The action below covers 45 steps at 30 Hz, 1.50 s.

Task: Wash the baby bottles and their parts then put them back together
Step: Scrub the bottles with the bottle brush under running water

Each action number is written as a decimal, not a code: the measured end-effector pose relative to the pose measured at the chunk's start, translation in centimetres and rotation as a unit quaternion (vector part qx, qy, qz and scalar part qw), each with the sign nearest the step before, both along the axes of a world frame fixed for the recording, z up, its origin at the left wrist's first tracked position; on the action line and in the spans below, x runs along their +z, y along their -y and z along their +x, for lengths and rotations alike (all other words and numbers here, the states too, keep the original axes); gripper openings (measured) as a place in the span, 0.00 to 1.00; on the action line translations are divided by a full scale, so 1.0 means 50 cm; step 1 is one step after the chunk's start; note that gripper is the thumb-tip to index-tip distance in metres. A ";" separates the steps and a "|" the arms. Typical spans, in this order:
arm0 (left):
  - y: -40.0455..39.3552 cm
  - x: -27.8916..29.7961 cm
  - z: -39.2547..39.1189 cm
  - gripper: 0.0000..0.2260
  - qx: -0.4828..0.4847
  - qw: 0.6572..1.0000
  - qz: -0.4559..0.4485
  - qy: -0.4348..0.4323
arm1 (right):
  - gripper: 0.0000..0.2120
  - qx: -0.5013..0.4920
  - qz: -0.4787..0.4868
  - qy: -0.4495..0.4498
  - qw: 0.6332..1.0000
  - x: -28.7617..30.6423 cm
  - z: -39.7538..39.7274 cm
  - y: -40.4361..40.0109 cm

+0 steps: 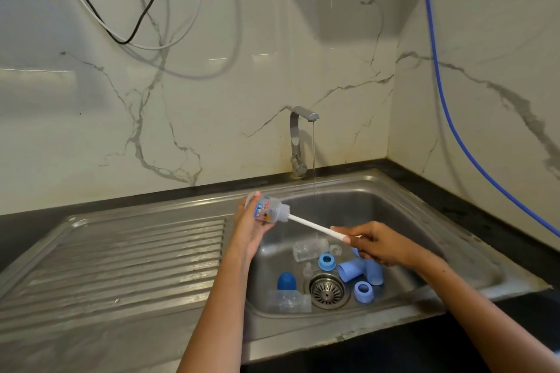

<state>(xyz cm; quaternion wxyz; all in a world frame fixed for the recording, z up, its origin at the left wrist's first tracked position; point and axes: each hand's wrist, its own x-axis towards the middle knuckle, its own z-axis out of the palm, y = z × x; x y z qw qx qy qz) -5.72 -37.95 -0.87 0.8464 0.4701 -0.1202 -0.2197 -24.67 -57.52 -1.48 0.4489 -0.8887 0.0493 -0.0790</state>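
Observation:
My left hand [248, 227] grips a clear baby bottle [268, 210] with a printed label, tilted over the left rim of the sink [409, 191]. My right hand [375, 244] holds the white handle of a bottle brush [312, 225] whose bristle head is inside the bottle's mouth. In the basin lie two more clear bottles [309, 249] [289, 300], two blue rings [326, 261] [363, 291], light blue caps [351, 271] [374, 274], a dark blue cap [286, 281] and clear teats [308, 269].
A thin stream of water runs from the tap [300, 142] at the back of the basin. The drain strainer [327, 291] sits mid-basin. A ribbed steel drainboard [121, 266] spreads to the left. A blue hose [448, 118] and cables hang on the marble wall.

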 end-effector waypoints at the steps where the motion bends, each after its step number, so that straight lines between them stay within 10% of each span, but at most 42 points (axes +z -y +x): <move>1: -0.002 0.002 0.001 0.20 -0.011 1.000 -0.020 -0.009 | 0.16 0.001 0.007 0.002 1.000 -0.002 0.003 0.000; 14: 0.030 -0.009 -0.002 0.08 0.014 0.999 0.008 -0.039 | 0.16 0.024 0.113 -0.030 0.993 0.004 0.015 -0.027; 20: 0.029 0.005 -0.011 0.14 -0.045 0.981 -0.176 -0.069 | 0.15 0.069 0.229 -0.120 0.963 0.010 0.014 -0.024; 26: 0.016 0.007 -0.012 0.08 -0.090 0.971 -0.213 -0.056 | 0.17 0.030 0.065 -0.034 0.997 -0.003 0.026 -0.015; 30: 0.024 -0.001 -0.016 0.15 0.053 0.995 -0.063 -0.062 | 0.19 -0.018 -0.188 0.041 0.981 -0.010 0.041 -0.023; 37: 0.012 0.003 -0.007 0.08 0.000 0.990 -0.096 -0.108 | 0.16 0.116 0.180 -0.114 0.970 0.005 0.030 -0.040; 45: 0.023 0.006 -0.009 0.15 0.001 0.967 -0.192 -0.168 | 0.19 -0.027 -0.235 0.049 0.970 -0.003 0.051 -0.043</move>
